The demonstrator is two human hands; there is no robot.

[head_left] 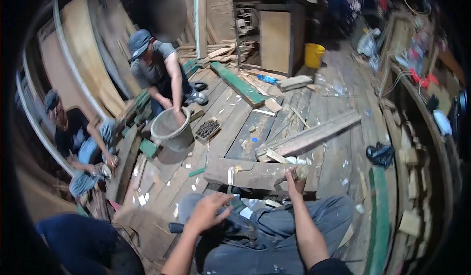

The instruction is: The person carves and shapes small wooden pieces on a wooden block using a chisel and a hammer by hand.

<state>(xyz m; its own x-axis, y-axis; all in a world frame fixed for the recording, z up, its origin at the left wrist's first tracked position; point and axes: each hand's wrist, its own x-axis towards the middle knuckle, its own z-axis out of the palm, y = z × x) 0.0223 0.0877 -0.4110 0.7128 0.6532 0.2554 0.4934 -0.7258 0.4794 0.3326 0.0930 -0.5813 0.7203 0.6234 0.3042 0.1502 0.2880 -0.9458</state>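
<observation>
My left hand (210,214) hovers over my lap with fingers apart, holding nothing I can see. Beneath it, what looks like a hammer (251,234) lies across my lap, its dark grip (176,227) sticking out to the left. My right hand (295,182) is wrapped round a short, stubby piece of wood (302,171), at the right end of a thick timber beam (265,173). That beam lies crosswise in front of my knees. A narrow pale strip (230,176) lies against its left part.
Ahead on the left, one person (162,68) reaches into a grey bucket (171,133); another person (78,137) sits farther left. A box of dark metal pieces (208,129) stands beside the bucket. Green planks (238,83), loose timber (314,133) and a black bag (380,154) lie about.
</observation>
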